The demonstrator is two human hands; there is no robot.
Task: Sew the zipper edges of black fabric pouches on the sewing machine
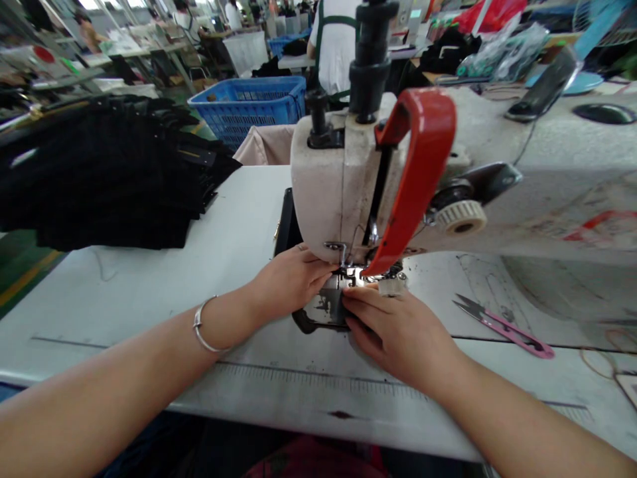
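L hand (288, 282): fingers curled, tips in at needle area (345, 269) from the left, right under machine head (318, 179). Grip on sth? Can't tell, too small at the tips.

R hand (398, 335): fingers together, half closed, reaching in over metal plate (318, 309) from the lower right. Touching plate or holding sth? Can't tell.

Gap: fingertips of both hands nearly meet, just below needle area.

Needle area: straight ahead of both hands, between them. L tips nearer, R tips just below it.

Axis: machine arm (497, 139) runs L-R across view, head at its left end, so it sits roughly crosswise to both forearms.

Near hands: red lever (423, 153) drops to a tip just above R fingers. Small cream tab (392, 286) just right of that tip. Bangle (204, 325) on L wrist.

Table: white table (119, 318), ruler marks (318, 378) along front edge. Pink snips (502, 334) well right of R hand.

Rest: black garment stack (99, 172) left of machine, blue crate (247, 109) behind it, co-worker (336, 46) in white further back.
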